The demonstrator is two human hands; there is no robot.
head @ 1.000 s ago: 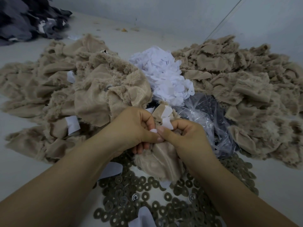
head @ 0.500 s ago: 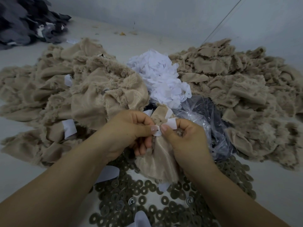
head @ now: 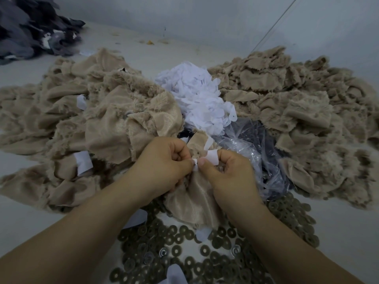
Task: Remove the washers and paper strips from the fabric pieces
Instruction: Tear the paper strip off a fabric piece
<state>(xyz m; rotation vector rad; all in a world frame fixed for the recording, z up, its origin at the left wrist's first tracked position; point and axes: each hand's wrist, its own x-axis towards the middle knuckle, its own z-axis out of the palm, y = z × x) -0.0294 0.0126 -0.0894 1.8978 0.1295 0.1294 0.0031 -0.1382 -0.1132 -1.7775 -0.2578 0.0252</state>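
Both hands meet at the middle of the view over a beige fabric piece (head: 194,199) that hangs from them down onto the washers (head: 184,261) strewn on the pale table (head: 24,226). The left hand (head: 164,167) has its fingers curled in tight, thumb and forefinger pinching the gathered top of the fabric piece where a bit of white paper shows. The right hand (head: 229,173) is curled the same way, its thumb tip pressed against the left thumb, and it pinches a white paper strip (head: 211,156) that loops up over its forefinger and is joined to the fabric piece. A second strip end (head: 209,143) sticks up just behind the hands. To the left lies a big heap of beige fabric (head: 92,124) with several white strips poking out of it, one of them (head: 83,162) near the left wrist. To the right lies another beige heap (head: 297,111) of smaller, flatter pieces. Between the two heaps sits a mound of loose white paper strips (head: 201,99), and just in front of it a crumpled clear plastic bag (head: 256,148) over something dark. More loose strips (head: 176,273) lie among the washers near the bottom edge. A pile of dark grey fabric (head: 30,27) fills the far left corner, well apart from the rest.
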